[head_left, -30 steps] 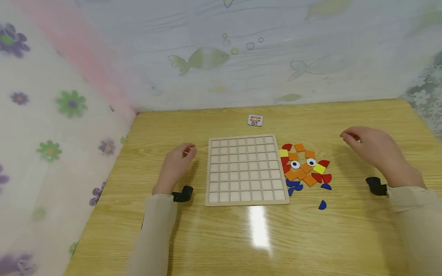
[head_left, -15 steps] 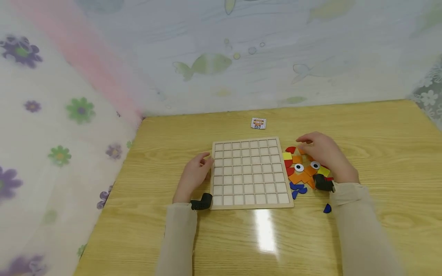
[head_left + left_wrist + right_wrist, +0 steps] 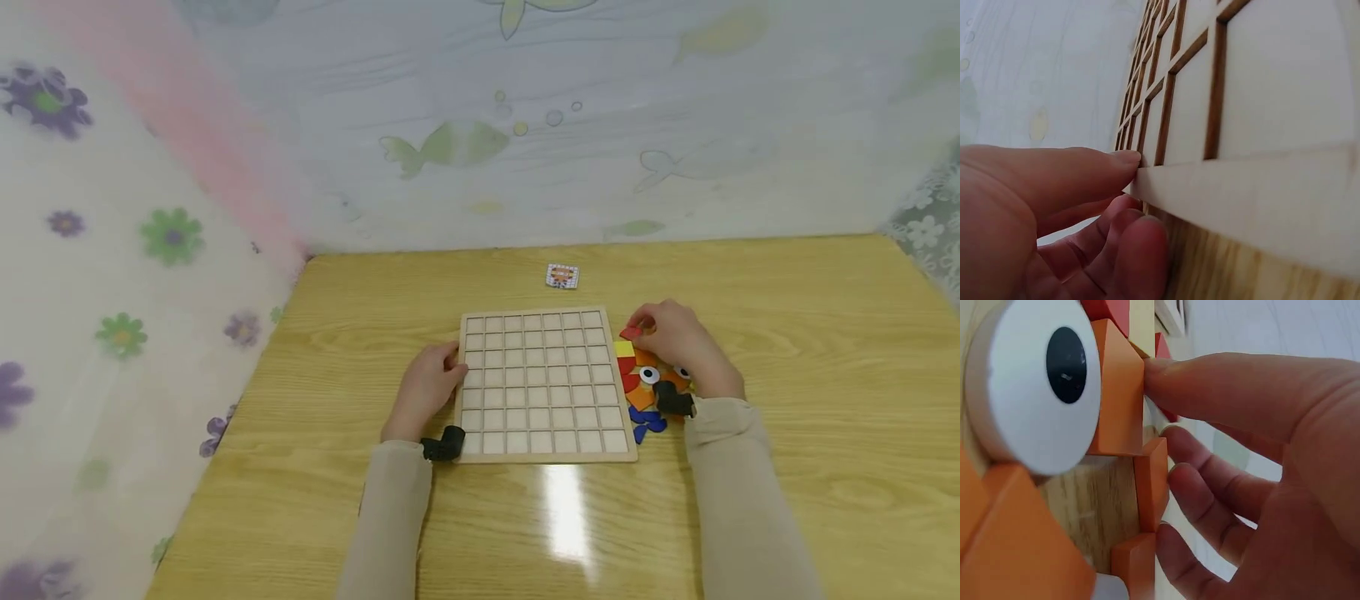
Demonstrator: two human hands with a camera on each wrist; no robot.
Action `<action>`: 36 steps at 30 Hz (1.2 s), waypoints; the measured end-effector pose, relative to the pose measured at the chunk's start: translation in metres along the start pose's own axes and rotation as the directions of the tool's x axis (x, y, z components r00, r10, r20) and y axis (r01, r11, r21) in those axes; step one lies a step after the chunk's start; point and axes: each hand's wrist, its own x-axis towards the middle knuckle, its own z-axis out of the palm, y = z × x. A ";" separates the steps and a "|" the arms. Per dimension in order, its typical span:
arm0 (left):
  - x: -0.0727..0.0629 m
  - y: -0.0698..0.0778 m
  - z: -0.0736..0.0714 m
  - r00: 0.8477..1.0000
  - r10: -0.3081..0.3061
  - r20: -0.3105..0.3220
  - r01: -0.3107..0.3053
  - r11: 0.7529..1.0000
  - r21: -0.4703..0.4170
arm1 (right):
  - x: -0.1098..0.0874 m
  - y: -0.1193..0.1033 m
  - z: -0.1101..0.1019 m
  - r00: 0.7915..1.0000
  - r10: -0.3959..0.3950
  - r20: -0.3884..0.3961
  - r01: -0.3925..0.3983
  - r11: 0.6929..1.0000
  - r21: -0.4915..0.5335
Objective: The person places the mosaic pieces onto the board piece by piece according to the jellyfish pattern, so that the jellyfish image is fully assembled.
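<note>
A wooden grid board lies flat on the table. My left hand grips its left edge; in the left wrist view the thumb rests on the rim and the fingers curl beside and below it. At the board's right side, my right hand pinches a red quarter-circle piece between thumb and fingers. Most of that piece hides behind the thumb in the right wrist view. Below the hand lie orange square pieces, a white eye disc, a yellow square and several blue pieces.
A small picture card lies behind the board, near the wall. The right hand, its sleeve and the black wrist camera cover part of the pile. Bare tabletop extends to the right.
My right hand has moved left from the table's right side to the pile and taken hold of the red piece. The left hand has moved right and taken the board's left edge.
</note>
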 end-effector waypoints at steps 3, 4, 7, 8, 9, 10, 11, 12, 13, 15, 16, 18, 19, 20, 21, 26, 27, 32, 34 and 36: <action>0.001 0.003 -0.002 1.000 -0.004 0.008 0.004 1.000 -0.008 | 0.000 0.000 -0.001 1.000 0.013 -0.008 -0.013 0.999 0.045; 0.001 0.004 -0.003 1.000 -0.005 0.012 0.005 1.000 -0.016 | 0.000 0.000 -0.002 1.000 0.016 -0.012 -0.015 0.998 0.060; 0.001 0.006 -0.008 0.999 -0.017 0.035 0.020 0.998 -0.063 | 0.002 -0.002 -0.003 0.999 0.017 -0.041 -0.014 0.997 0.078; 0.001 0.006 -0.009 0.999 -0.023 0.045 0.026 0.997 -0.074 | 0.002 -0.002 -0.004 0.998 0.013 -0.059 -0.009 0.997 0.076; 0.000 0.006 -0.010 0.998 -0.028 0.056 0.033 0.996 -0.084 | 0.003 -0.003 -0.004 0.997 0.012 -0.075 -0.006 0.997 0.072; 0.000 0.006 -0.011 0.997 -0.033 0.064 0.039 0.995 -0.094 | 0.003 -0.005 -0.004 0.995 0.010 -0.097 -0.003 0.998 0.068; 0.000 0.006 -0.012 0.997 -0.039 0.074 0.046 0.994 -0.102 | 0.004 -0.006 -0.004 0.993 0.005 -0.115 0.003 0.998 0.070; -0.001 0.006 -0.012 0.996 -0.046 0.080 0.055 0.992 -0.112 | 0.005 -0.008 -0.004 0.991 0.001 -0.135 0.009 0.997 0.076; -0.001 0.006 -0.012 0.995 -0.053 0.085 0.064 0.991 -0.121 | 0.006 -0.010 -0.003 0.989 -0.005 -0.145 0.018 0.996 0.087; -0.001 0.004 -0.012 0.994 -0.057 0.089 0.068 0.990 -0.125 | 0.009 -0.015 0.000 0.989 -0.013 -0.150 0.031 0.993 0.116; 0.000 0.004 -0.012 0.994 -0.060 0.089 0.071 0.990 -0.125 | 0.010 -0.017 0.001 0.989 -0.018 -0.149 0.038 0.991 0.132; 0.000 0.003 -0.012 0.994 -0.063 0.090 0.073 0.990 -0.123 | 0.013 -0.022 0.005 0.990 -0.031 -0.140 0.054 0.985 0.162; 0.001 0.003 -0.012 0.994 -0.060 0.092 0.070 0.990 -0.119 | 0.014 -0.024 0.007 0.991 -0.035 -0.128 0.058 0.983 0.176; 0.001 0.003 -0.012 0.994 -0.057 0.095 0.068 0.991 -0.117 | 0.015 -0.027 0.009 0.991 -0.047 -0.124 0.069 0.982 0.177; 0.001 0.003 -0.011 0.993 -0.056 0.100 0.068 0.990 -0.121 | 0.017 -0.029 0.010 0.991 -0.062 -0.117 0.082 0.980 0.181; 0.002 0.002 -0.010 0.990 -0.058 0.131 0.079 0.984 -0.162 | 0.027 -0.043 0.019 0.991 -0.104 -0.080 0.118 0.973 0.198; 0.001 0.002 -0.009 0.989 -0.062 0.133 0.084 0.982 -0.167 | 0.030 -0.046 0.022 0.992 -0.105 -0.066 0.116 0.971 0.210; -0.001 -0.001 -0.007 0.990 -0.072 0.125 0.093 0.981 -0.172 | 0.041 -0.061 0.033 0.992 -0.122 -0.026 0.125 0.968 0.220; -0.002 -0.003 -0.006 0.989 -0.072 0.127 0.093 0.981 -0.169 | 0.042 -0.066 0.037 0.991 -0.131 -0.024 0.133 0.968 0.211; -0.003 -0.003 -0.006 0.988 -0.076 0.132 0.098 0.980 -0.173 | 0.042 -0.070 0.039 0.989 -0.147 -0.024 0.149 0.968 0.200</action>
